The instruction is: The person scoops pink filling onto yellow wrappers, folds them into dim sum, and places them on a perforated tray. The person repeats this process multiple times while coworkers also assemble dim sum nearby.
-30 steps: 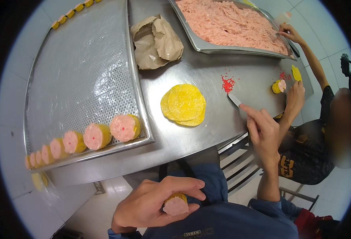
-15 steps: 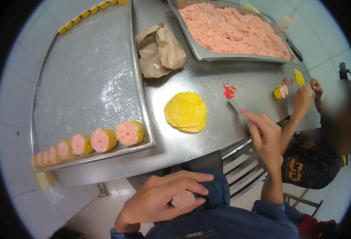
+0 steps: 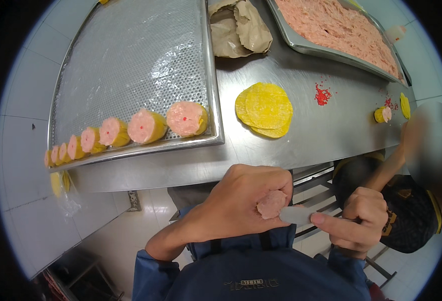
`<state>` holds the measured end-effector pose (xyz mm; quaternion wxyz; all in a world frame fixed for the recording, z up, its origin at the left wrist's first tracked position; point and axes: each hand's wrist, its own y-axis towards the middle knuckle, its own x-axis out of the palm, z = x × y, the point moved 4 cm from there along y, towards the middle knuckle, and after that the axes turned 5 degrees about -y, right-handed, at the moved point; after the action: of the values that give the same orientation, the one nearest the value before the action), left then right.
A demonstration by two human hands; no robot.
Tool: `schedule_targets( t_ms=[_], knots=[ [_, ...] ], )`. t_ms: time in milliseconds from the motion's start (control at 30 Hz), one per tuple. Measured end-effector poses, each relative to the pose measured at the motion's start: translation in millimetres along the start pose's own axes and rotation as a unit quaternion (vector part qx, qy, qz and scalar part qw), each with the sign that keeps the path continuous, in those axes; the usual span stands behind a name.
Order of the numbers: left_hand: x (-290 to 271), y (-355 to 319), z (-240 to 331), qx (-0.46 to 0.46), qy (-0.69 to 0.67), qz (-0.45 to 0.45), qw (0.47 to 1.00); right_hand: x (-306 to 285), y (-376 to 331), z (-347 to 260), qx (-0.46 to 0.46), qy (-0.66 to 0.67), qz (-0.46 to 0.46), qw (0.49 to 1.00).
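Observation:
My left hand (image 3: 246,200) is wrapped around a dumpling (image 3: 272,204), whose pink meat top shows between thumb and fingers; its wrapper is hidden in my grip. Pinched in my right hand (image 3: 356,220) is a flat spatula (image 3: 296,215), its pale blade tip touching or very close to the edge of the meat. Both hands are in front of my body, off the table's near edge. Beyond them on the steel table lies a stack of round yellow wrappers (image 3: 266,108), with a small pile of red bits (image 3: 322,95) to its right.
A perforated metal tray (image 3: 131,65) at left carries a row of dumplings (image 3: 148,125) along its near edge. Behind are a crumpled brown paper bag (image 3: 246,30) and a steel pan (image 3: 321,48) of pink meat filling. A co-worker (image 3: 406,200) is at the right, near another dumpling (image 3: 383,115).
My right hand has come back from the red bits to the dumpling, bringing the spatula to its meat. My left fingers have curled closer around it. The view has shifted.

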<state>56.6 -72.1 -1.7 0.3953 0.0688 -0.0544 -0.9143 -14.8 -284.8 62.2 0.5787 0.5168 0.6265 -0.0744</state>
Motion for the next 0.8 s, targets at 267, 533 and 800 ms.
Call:
schedule_targets(
  t_ms=[267,533,800],
  knots=[
    [-3.5,0.2,-1.6,-0.017,0.019,0.094,0.995,3.4,-11.2,13.5,0.077,-0.014,0.016,0.997],
    [-1.8,-6.6,3.6,-0.016,0.283,0.052,0.957,15.4,-15.3,43.8,0.11,0.027,0.107,0.988],
    [-30.9,-30.6,106.4,0.037,0.351,0.203,0.913,38.6,-6.5,66.6,0.133,0.114,0.18,0.968]
  ],
)
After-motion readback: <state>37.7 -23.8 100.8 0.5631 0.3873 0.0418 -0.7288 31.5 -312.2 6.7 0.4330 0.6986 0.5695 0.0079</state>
